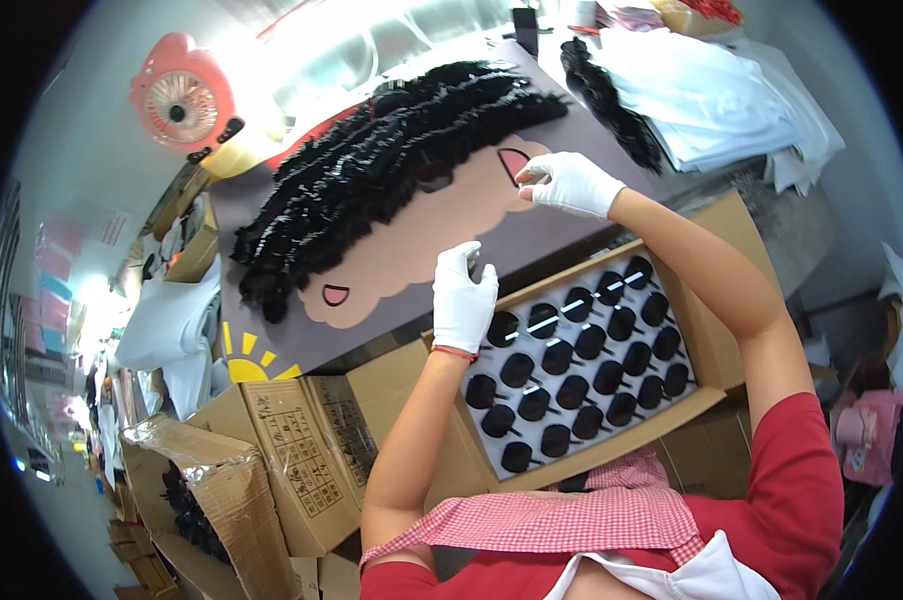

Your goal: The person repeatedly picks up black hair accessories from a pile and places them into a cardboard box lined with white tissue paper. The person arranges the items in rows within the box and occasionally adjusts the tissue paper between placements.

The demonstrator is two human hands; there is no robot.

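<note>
My left hand (463, 300), in a white glove, hovers over the near edge of a grey mat (391, 318). Its thumb stands apart from the curved fingers, and nothing shows between them. Farther right, my gloved right hand (579, 186) is above the mat beside a printed pink shape (514, 165); thumb and fingers are slightly apart, with no held thing visible. Across the mat's printed pale-pink cloud shape (401, 240) lie several fluffy black strips (371, 160) with silvery lines, side by side. A separate black fluffy bundle (611, 105) lies at the far right.
Before me an open cardboard box (706, 300) holds rows of round black pieces (571, 390) with short stems on a white sheet. More cardboard boxes (301, 450) stand at left. A pink fan (181, 95) is far left; white cloths (711, 95) are piled far right.
</note>
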